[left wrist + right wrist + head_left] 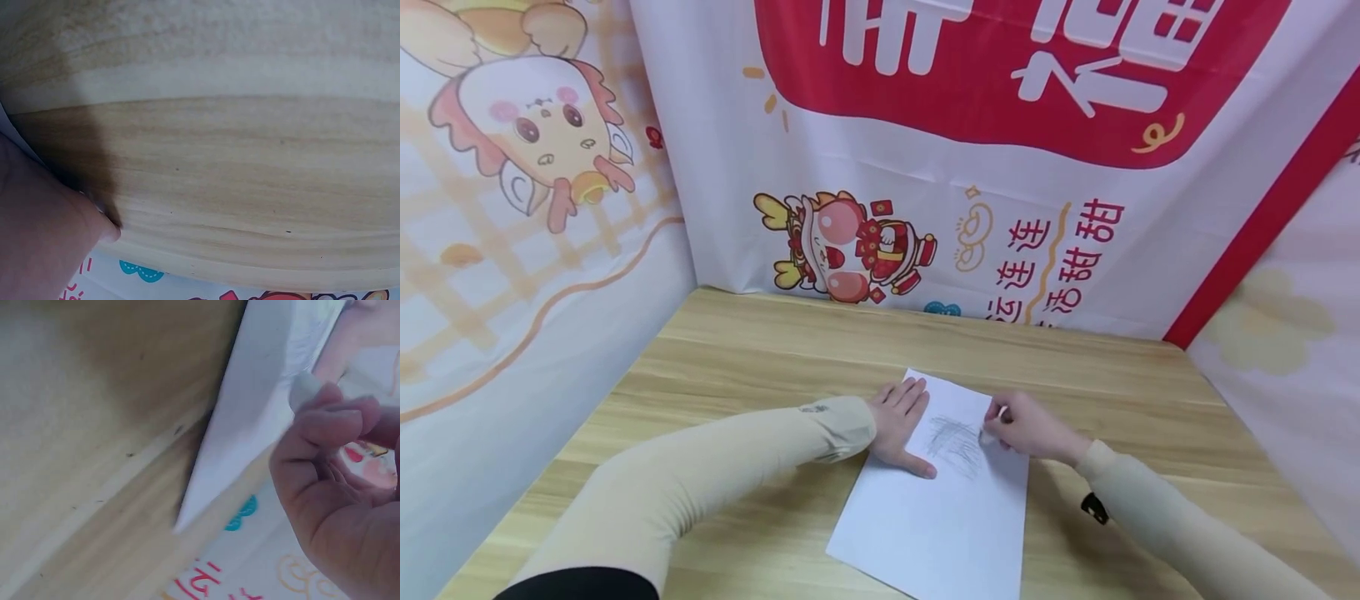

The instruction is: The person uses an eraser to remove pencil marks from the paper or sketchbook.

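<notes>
A white sheet of paper [940,525] lies on the table, with grey pencil scribbles [953,446] on its upper half. My left hand [901,425] rests flat on the sheet's left side, fingers straight and thumb spread toward the scribbles. At the right edge of the marks, my right hand [1022,425] pinches a small white eraser [304,390] between thumb and curled fingers. The eraser's end is right at the paper; its rest is hidden in the fingers. In the left wrist view only part of the left hand [50,225] shows, at the sheet's edge.
The wooden table [737,358] runs back to a white and red printed cloth [865,150]. A second printed cloth [550,275] hangs along the left side. A small black object [1094,508] shows beside the right forearm.
</notes>
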`<act>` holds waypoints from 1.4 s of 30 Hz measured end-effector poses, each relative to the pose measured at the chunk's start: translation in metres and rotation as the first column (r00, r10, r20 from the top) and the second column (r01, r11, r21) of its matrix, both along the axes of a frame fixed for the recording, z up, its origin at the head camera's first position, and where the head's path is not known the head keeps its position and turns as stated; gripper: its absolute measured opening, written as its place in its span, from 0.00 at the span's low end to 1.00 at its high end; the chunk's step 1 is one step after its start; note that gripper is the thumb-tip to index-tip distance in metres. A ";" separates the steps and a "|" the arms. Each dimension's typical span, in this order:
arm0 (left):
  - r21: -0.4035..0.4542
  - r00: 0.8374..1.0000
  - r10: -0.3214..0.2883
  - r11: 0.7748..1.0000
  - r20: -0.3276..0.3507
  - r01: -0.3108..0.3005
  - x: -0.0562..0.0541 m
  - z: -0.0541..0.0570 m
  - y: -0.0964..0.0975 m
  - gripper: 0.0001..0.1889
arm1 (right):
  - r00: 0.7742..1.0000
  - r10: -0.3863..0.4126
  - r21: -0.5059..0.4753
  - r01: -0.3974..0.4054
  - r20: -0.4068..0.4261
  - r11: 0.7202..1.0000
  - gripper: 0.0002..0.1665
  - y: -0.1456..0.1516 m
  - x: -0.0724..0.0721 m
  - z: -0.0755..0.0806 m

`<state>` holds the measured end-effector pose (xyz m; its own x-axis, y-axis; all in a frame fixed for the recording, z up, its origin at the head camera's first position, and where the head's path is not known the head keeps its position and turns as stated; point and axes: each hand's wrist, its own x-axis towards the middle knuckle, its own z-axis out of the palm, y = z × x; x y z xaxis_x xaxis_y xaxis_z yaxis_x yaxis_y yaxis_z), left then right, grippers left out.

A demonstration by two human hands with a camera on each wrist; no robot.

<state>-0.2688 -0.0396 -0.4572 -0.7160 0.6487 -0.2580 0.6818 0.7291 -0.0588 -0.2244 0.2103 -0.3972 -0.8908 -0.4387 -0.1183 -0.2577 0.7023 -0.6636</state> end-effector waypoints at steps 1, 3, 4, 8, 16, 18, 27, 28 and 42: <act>0.001 1.000 -0.001 1.000 -0.002 0.001 0.000 0.000 0.000 0.70 | 1.000 -0.029 -0.007 0.029 -0.002 1.000 0.04 0.000 -0.003 -0.001; 0.001 1.000 -0.003 1.000 -0.004 0.003 0.000 0.001 -0.001 0.70 | 0.999 -0.049 -0.014 0.049 -0.014 0.999 0.04 0.002 -0.007 -0.003; 0.003 1.000 -0.003 1.000 -0.002 0.003 0.000 0.001 -0.001 0.70 | 0.999 -0.041 -0.011 0.041 -0.020 0.999 0.04 0.003 -0.007 -0.004; 0.000 1.000 -0.010 1.000 0.016 0.010 0.001 0.003 0.001 0.70 | 0.998 0.061 0.024 -0.061 -0.026 0.998 0.07 0.013 -0.002 -0.005; -0.007 1.000 -0.001 1.000 0.023 0.001 0.003 0.007 0.001 0.69 | 1.000 -0.019 0.031 0.019 -0.007 0.999 0.04 0.007 -0.008 0.000; -0.007 1.000 -0.004 1.000 0.023 0.004 0.004 0.008 0.002 0.69 | 0.999 -0.040 0.016 0.040 -0.021 0.999 0.03 0.006 -0.010 -0.001; -0.058 1.000 -0.019 0.998 0.011 0.020 0.010 0.022 0.003 0.67 | 0.996 0.090 0.012 -0.090 -0.015 0.996 0.06 0.016 -0.002 -0.001; -0.062 1.000 -0.018 0.998 0.004 0.018 0.010 0.022 0.002 0.67 | 0.997 0.069 0.006 -0.069 -0.016 0.998 0.05 0.015 -0.004 -0.001; -0.023 1.000 -0.008 1.000 0.008 0.008 0.008 0.015 0.002 0.68 | 0.997 0.042 0.038 -0.040 -0.063 0.999 0.05 0.011 -0.009 -0.008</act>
<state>-0.2606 -0.0375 -0.4422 -0.7084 0.6484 -0.2789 0.6884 0.7219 -0.0702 -0.2334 0.2214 -0.4048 -0.8784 -0.4715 -0.0779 -0.3280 0.7136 -0.6190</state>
